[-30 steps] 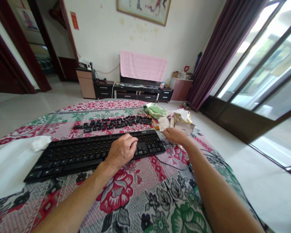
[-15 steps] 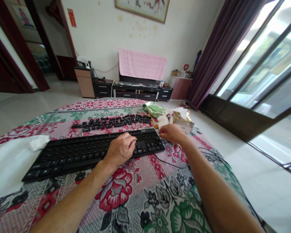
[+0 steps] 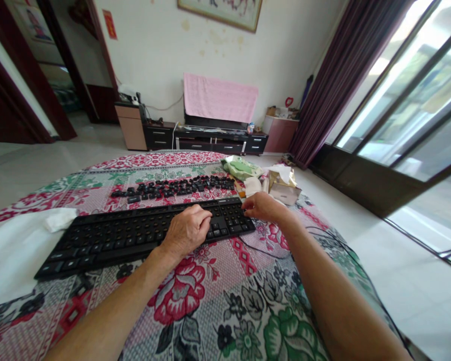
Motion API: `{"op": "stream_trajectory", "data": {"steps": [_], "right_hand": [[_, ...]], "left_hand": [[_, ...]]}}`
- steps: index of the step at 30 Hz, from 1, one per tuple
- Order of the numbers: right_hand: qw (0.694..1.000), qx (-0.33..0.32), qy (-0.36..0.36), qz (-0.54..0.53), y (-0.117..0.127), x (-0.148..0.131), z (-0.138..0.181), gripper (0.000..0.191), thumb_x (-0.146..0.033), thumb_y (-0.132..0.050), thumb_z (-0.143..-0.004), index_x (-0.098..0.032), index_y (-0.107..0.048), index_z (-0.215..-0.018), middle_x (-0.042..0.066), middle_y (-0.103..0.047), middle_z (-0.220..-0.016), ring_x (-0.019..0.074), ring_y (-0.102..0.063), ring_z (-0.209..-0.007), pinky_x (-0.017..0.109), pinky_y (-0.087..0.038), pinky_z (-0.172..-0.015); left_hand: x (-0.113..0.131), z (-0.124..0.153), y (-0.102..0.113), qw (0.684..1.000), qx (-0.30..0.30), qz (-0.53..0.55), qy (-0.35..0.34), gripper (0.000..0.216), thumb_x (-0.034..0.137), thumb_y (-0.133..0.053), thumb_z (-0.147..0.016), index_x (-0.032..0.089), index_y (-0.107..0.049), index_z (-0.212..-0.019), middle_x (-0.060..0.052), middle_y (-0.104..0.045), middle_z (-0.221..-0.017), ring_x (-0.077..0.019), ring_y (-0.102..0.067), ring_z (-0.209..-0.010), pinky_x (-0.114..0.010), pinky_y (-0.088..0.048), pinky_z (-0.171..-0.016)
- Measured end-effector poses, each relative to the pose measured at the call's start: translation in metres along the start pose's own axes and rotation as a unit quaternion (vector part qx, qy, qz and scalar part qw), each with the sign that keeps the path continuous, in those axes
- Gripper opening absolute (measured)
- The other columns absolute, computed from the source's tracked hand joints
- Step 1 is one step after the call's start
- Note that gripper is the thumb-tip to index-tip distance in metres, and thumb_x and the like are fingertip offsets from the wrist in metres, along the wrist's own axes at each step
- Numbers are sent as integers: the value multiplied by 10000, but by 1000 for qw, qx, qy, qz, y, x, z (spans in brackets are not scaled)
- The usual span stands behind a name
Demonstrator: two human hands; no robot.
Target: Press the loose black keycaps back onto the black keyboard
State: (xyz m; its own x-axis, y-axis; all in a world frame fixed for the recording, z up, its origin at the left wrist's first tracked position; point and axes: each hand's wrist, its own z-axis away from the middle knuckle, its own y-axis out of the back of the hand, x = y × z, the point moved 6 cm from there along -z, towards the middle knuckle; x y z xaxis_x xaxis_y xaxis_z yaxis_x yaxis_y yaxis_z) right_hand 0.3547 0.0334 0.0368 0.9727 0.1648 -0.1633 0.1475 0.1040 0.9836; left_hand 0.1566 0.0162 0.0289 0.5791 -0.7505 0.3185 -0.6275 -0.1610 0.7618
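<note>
A black keyboard (image 3: 124, 231) lies across the table, many of its key positions bare and some keycaps in place along the near and right sides. My left hand (image 3: 188, 224) rests on it, curled closed just left of the number pad. What its fingers hold, if anything, is hidden. My right hand (image 3: 265, 206) reaches the keyboard's right edge, its bent fingers together at the number pad; anything between them is too small to make out. Behind the keyboard, loose black keycaps (image 3: 173, 187) are spread in a long heap.
White cloth (image 3: 11, 245) lies at the left. Beyond my right hand are a green packet (image 3: 242, 168), a crumpled white tissue (image 3: 252, 186) and an open box (image 3: 284, 193). A black cable (image 3: 263, 250) trails off the patterned tablecloth (image 3: 210, 306) on the right.
My right hand has moved slightly left, its fingertips now over the keyboard's right edge. My left hand has stayed in place on the keyboard.
</note>
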Motion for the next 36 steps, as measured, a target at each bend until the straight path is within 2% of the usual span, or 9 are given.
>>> {"op": "stream_trajectory", "data": {"steps": [13, 15, 17, 19, 24, 26, 29, 33, 36], "right_hand": [[997, -26, 49, -59, 3, 4, 4, 241, -237, -485, -708, -173, -664, -857, 18, -641, -674, 102, -520, -577, 207, -369, -552], [998, 10, 10, -56, 12, 17, 5, 272, -221, -449, -721, -169, -660, -884, 24, -649, -684, 108, -531, -585, 212, -372, -564], [996, 71, -59, -11, 21, 33, 6, 283, -203, -429, -717, -156, -671, -856, 41, -654, -697, 123, -538, -600, 225, -365, -561], [987, 98, -118, 42, 24, 45, 8, 272, -223, -438, -710, -152, -686, -796, 60, -656, -696, 142, -542, -609, 239, -350, -544], [985, 0, -145, 92, 4, 51, 7, 287, -407, -541, -645, -170, -696, -687, 61, -640, -621, 150, -535, -567, 247, -335, -506], [983, -37, -146, 107, -3, 49, 7, 269, -388, -561, -616, -158, -692, -667, 65, -634, -615, 149, -535, -557, 243, -335, -488], [979, -44, -162, 119, -5, 47, 7, 231, -301, -554, -601, -132, -686, -687, 91, -634, -641, 160, -547, -578, 243, -341, -480], [983, 5, -171, 74, 5, 43, 7, 217, -243, -507, -616, -122, -670, -691, 98, -625, -638, 170, -555, -599, 259, -368, -512], [987, 34, -143, -56, 14, 35, 8, 197, -255, -476, -646, -137, -627, -694, 64, -606, -606, 135, -539, -535, 246, -385, -499]], "left_hand": [[0, 2, -7, 999, -30, -30, -3, 230, 219, -401, -801, 192, -622, -860, -33, -588, -781, -138, -548, -767, -264, -447, -715], [0, 2, -7, 999, -27, -30, -4, 231, 219, -400, -802, 192, -622, -859, -34, -586, -777, -137, -549, -766, -263, -448, -716], [-1, 2, -7, 999, -26, -29, -6, 231, 221, -400, -802, 193, -623, -856, -33, -585, -773, -136, -549, -763, -261, -449, -717], [-1, 3, -7, 999, -28, -29, -5, 230, 225, -400, -803, 195, -622, -856, -32, -584, -774, -135, -550, -765, -260, -449, -719], [-1, 3, -7, 999, -31, -35, -1, 229, 223, -397, -804, 193, -618, -855, -30, -581, -780, -136, -547, -767, -259, -448, -718], [-1, 3, -7, 999, -31, -38, -2, 228, 221, -397, -803, 192, -619, -847, -29, -580, -770, -137, -546, -761, -261, -448, -713], [-1, 3, -7, 999, -28, -36, -4, 227, 219, -400, -802, 191, -621, -844, -30, -580, -766, -135, -545, -757, -260, -447, -714], [-1, 3, -7, 999, -30, -32, -1, 231, 226, -396, -805, 192, -618, -861, -31, -582, -784, -135, -545, -767, -261, -446, -723], [-2, 3, -7, 999, -36, -35, 1, 236, 231, -391, -809, 190, -616, -867, -33, -581, -792, -138, -545, -775, -264, -445, -728]]}}
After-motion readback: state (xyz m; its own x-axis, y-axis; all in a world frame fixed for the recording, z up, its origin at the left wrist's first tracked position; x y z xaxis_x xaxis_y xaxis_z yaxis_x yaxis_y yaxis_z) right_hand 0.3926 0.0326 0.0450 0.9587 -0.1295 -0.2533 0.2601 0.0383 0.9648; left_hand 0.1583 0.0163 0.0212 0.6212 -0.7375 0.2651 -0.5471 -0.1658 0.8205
